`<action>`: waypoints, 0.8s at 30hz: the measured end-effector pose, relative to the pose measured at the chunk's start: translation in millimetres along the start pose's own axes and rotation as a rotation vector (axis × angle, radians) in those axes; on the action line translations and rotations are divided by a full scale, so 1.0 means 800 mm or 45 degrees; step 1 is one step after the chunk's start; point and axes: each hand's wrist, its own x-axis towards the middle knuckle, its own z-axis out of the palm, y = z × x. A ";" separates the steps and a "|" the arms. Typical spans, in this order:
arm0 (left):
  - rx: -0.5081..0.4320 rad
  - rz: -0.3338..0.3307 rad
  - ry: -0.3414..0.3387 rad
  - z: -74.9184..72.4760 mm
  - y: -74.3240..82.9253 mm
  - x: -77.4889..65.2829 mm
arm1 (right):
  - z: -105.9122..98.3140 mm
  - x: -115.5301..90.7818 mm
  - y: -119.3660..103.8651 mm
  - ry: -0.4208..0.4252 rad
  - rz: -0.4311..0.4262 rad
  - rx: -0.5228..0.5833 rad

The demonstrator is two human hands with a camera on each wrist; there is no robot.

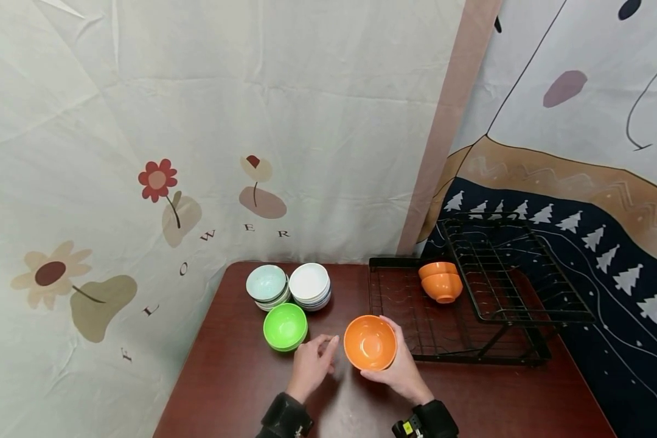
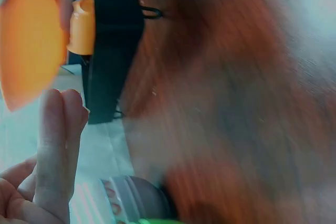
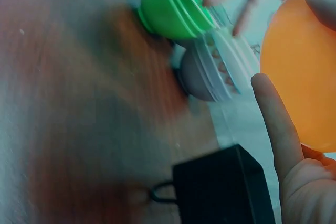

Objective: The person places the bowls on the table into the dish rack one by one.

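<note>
An orange bowl [image 1: 370, 342] is held above the table by my right hand [image 1: 405, 371], thumb and fingers gripping its right side, its inside facing the head camera. In the right wrist view the orange bowl [image 3: 302, 72] stands on its side between thumb and fingers. My left hand [image 1: 313, 365] is just left of the bowl, apart from it, with loosely bent fingers and nothing in them. In the left wrist view two of its fingers [image 2: 60, 145] extend toward the bowl. A stack of green bowls [image 1: 285, 327] stands just beyond the left hand.
Behind the green stack stand pale blue bowls [image 1: 266, 283] and white bowls [image 1: 309, 283], both stacked. A black two-tier dish rack [image 1: 460, 353] takes up the table's right side. Two orange bowls [image 1: 441, 283] lean on its lower tier. Printed cloth [image 1: 328, 152] hangs behind the table.
</note>
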 end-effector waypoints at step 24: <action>0.734 0.338 -0.149 -0.029 -0.117 -0.051 | -0.082 0.015 -0.005 0.250 -0.057 -0.052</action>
